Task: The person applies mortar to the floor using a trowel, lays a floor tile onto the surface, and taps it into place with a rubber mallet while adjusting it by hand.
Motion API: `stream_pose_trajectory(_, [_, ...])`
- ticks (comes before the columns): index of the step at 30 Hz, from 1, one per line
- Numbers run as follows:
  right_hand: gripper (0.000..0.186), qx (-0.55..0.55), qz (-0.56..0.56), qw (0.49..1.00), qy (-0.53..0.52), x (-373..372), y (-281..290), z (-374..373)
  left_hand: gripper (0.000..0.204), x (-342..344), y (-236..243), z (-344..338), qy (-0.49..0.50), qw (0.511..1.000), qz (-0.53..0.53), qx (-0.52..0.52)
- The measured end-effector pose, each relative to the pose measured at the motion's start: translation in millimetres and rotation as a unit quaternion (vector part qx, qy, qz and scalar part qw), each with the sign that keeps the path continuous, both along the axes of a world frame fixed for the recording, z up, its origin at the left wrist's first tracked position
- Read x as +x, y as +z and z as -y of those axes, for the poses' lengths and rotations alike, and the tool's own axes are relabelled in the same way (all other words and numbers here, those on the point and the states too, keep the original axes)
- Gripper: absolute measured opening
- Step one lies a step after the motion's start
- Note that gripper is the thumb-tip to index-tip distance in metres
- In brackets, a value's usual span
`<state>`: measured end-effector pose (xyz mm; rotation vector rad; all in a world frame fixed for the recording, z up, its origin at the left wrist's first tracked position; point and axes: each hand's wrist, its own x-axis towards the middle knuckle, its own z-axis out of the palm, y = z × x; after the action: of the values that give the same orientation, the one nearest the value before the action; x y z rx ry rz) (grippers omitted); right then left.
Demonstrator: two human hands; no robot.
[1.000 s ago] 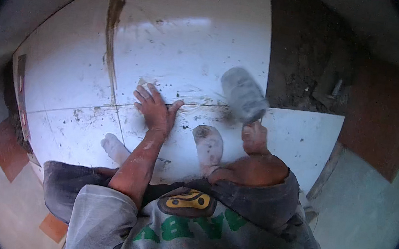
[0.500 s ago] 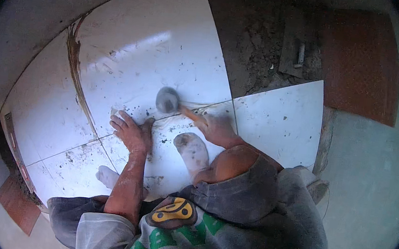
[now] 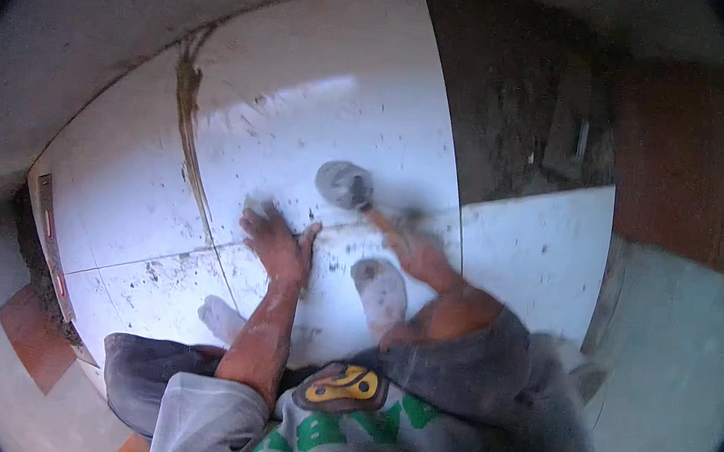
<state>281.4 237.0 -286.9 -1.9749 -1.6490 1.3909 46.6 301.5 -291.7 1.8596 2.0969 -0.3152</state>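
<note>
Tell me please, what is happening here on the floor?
A person crouches on large white floor tiles. The left hand lies flat on a tile beside a joint. The right hand, blurred with motion, holds the handle of a grey-headed mallet whose head is at the tile surface. The tiles are speckled with dirt, and a bare dark patch of floor lies beyond them.

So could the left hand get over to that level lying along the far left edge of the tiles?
Probably yes. The left hand lies flat on the white tile, and only bare, dirt-speckled tile lies between it and the level; nothing blocks that path, though it looks a long stretch.
</note>
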Motion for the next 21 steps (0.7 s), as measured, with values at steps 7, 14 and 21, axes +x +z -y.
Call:
stream_pose_trajectory(7, [0.046,0.136,-0.097,0.986,0.018,15,35,-40,0.102,14,4,-11,0.003,0.999,0.014,-0.037])
stream_pose_trajectory(14, [0.051,0.061,0.067,0.994,0.060,-16,7,-26,0.103,4,9,-7,0.040,0.997,0.040,-0.047])
stream_pose_trajectory(21, [0.036,0.194,0.029,0.973,0.122,18,12,-21,0.102,7,7,-11,0.023,0.998,0.052,-0.027])
